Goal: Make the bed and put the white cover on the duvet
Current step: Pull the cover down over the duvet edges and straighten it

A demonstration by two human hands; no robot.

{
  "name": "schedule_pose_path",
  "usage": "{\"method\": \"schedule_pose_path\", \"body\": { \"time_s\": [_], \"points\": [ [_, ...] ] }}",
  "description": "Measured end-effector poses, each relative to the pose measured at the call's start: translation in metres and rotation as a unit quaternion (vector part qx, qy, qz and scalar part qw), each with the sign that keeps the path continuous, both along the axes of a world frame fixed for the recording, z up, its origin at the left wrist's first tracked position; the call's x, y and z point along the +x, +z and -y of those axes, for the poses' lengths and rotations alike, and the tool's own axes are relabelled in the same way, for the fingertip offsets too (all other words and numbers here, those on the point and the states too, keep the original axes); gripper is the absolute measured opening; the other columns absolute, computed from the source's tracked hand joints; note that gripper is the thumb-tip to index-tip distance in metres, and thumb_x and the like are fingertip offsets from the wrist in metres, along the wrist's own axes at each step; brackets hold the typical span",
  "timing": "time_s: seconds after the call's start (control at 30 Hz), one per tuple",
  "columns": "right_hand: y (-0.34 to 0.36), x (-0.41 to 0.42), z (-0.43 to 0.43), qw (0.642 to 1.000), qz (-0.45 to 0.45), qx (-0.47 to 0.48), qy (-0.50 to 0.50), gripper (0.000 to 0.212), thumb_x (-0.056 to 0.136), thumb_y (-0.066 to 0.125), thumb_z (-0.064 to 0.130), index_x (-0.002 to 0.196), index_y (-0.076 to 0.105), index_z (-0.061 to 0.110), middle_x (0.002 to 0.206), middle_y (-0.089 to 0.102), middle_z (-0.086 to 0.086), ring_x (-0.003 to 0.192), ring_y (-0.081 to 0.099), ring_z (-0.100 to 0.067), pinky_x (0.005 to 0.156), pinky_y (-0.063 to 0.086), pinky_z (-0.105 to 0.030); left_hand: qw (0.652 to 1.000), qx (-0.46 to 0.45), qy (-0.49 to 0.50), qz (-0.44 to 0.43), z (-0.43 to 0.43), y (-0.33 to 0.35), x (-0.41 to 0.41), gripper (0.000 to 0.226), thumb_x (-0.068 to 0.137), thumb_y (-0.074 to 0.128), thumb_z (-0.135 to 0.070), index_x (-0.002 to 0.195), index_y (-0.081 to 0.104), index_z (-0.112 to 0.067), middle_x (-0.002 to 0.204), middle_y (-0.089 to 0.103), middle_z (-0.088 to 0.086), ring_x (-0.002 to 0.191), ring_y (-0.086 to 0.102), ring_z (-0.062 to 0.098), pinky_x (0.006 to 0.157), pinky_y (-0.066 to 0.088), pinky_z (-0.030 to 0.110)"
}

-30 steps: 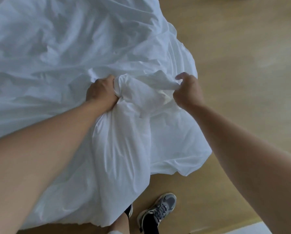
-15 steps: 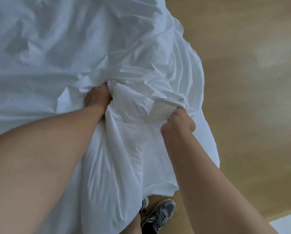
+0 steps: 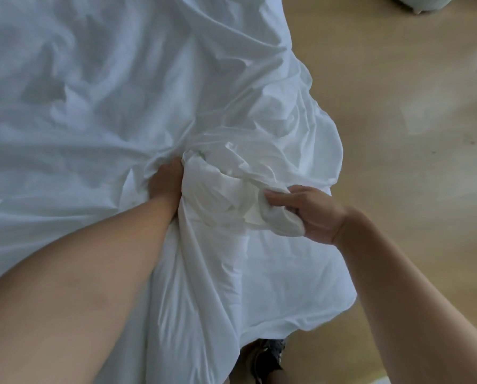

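A large white duvet cover (image 3: 98,106) lies crumpled over the bed and spills off its corner toward the floor. A bunched corner of white bedding (image 3: 220,189) rises between my hands. My left hand (image 3: 166,181) is pushed into the folds and grips the fabric; its fingers are hidden. My right hand (image 3: 312,212) holds a rolled wad of the white cloth, fingers and thumb curled round it. I cannot tell the duvet from the cover inside the bunch.
Light wooden floor (image 3: 411,189) runs along the right side. A pale object (image 3: 417,2) sits at the top right edge. My shoe (image 3: 267,356) shows under the hanging fabric at the bottom.
My right hand has moved to the right and turned palm-up, now holding a rolled wad of cloth. My left hand has stayed gripping the bunch. More cloth is gathered between them.
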State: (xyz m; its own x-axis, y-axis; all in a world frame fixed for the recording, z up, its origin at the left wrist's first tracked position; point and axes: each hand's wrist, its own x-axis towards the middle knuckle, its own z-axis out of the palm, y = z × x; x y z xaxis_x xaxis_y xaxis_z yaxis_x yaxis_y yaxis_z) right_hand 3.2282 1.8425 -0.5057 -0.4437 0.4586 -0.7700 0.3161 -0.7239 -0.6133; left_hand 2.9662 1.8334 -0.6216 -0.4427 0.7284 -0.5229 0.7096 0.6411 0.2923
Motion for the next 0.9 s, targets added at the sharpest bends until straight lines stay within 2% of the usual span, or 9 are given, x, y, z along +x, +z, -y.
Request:
{"method": "schedule_pose_path", "body": {
  "time_s": [0.1,0.17,0.23,0.43,0.57,0.63,0.7,0.77,0.9],
  "points": [
    [0.01,-0.012,-0.013,0.992,-0.112,-0.042,0.044,0.034,0.09,0.063,0.03,0.108,0.073,0.004,0.1,0.07,-0.011,0.093,0.068,-0.024,0.083,0.055,-0.03,1.0,0.007,0.024,-0.01,0.002,0.006,0.0,0.037,0.11,0.035,-0.028,0.129,0.057,-0.005,0.132,0.059,0.021,0.121,0.058,0.04,0.098,0.045,0.047],
    [0.015,-0.016,-0.02,0.984,-0.158,-0.033,0.072,0.047,0.096,0.052,0.037,0.128,0.064,0.005,0.122,0.068,-0.013,0.117,0.063,-0.029,0.103,0.049,-0.04,0.999,0.023,0.031,-0.016,0.005,0.009,0.001,0.037,0.11,0.034,-0.024,0.13,0.056,-0.002,0.132,0.059,0.023,0.122,0.058,0.041,0.098,0.045,0.047],
    [0.019,-0.017,-0.022,0.982,-0.167,-0.031,0.088,0.054,0.099,0.046,0.041,0.137,0.057,0.005,0.132,0.064,-0.012,0.126,0.058,-0.029,0.109,0.044,-0.043,0.998,0.057,0.038,-0.009,0.01,0.01,0.001,0.035,0.109,0.036,-0.022,0.128,0.056,-0.001,0.13,0.06,0.024,0.12,0.059,0.041,0.098,0.046,0.047],
    [0.035,-0.005,-0.026,0.981,-0.194,-0.032,0.0,0.037,0.097,0.054,0.032,0.114,0.071,0.004,0.103,0.072,-0.009,0.095,0.069,-0.023,0.088,0.054,-0.034,0.973,0.204,0.107,0.023,0.047,0.041,-0.003,0.02,0.099,0.052,-0.015,0.113,0.057,-0.002,0.102,0.067,0.02,0.098,0.062,0.039,0.072,0.035,0.036],
    [0.042,-0.001,-0.02,0.958,-0.275,-0.062,-0.047,0.037,0.099,0.046,0.023,0.117,0.071,0.004,0.122,0.067,-0.014,0.119,0.062,-0.032,0.107,0.045,-0.047,0.921,0.275,0.225,0.158,0.087,0.091,0.01,0.025,0.083,0.061,-0.023,0.107,0.059,-0.022,0.087,0.064,-0.014,0.095,0.063,0.023,0.075,0.039,0.03],
    [0.044,0.0,-0.017,0.941,-0.321,-0.084,-0.066,0.041,0.099,0.041,0.02,0.126,0.067,0.003,0.136,0.058,-0.016,0.131,0.052,-0.035,0.114,0.037,-0.05,0.869,0.33,0.236,0.285,0.106,0.121,0.02,0.032,0.078,0.066,-0.031,0.109,0.062,-0.027,0.1,0.069,-0.015,0.102,0.065,0.009,0.085,0.045,0.027],
    [0.045,0.002,-0.017,0.924,-0.361,-0.097,-0.082,0.039,0.093,0.046,0.018,0.123,0.066,0.004,0.135,0.056,-0.015,0.13,0.049,-0.034,0.113,0.032,-0.05,0.836,0.385,0.203,0.333,0.118,0.15,0.031,0.038,0.079,0.072,-0.039,0.116,0.062,-0.038,0.117,0.068,-0.014,0.114,0.063,0.006,0.097,0.046,0.027],
    [0.041,0.005,-0.021,0.902,-0.398,-0.125,-0.11,0.052,0.083,0.049,0.017,0.134,0.054,0.005,0.134,0.054,-0.014,0.128,0.047,-0.034,0.112,0.028,-0.053,0.837,0.453,0.165,0.26,0.119,0.171,0.043,0.039,0.082,0.075,-0.038,0.118,0.063,-0.037,0.114,0.069,-0.014,0.109,0.064,0.004,0.095,0.046,0.022],
    [0.032,0.007,-0.026,0.884,-0.415,-0.152,-0.151,0.068,0.072,0.053,0.005,0.14,0.049,0.003,0.136,0.05,-0.018,0.126,0.046,-0.037,0.113,0.032,-0.054,0.844,0.532,-0.046,-0.055,0.091,0.18,0.077,0.051,0.075,0.069,0.005,0.123,0.072,-0.013,0.087,0.049,0.005,0.075,0.051,0.018,0.07,0.039,0.022]
  ]
}}
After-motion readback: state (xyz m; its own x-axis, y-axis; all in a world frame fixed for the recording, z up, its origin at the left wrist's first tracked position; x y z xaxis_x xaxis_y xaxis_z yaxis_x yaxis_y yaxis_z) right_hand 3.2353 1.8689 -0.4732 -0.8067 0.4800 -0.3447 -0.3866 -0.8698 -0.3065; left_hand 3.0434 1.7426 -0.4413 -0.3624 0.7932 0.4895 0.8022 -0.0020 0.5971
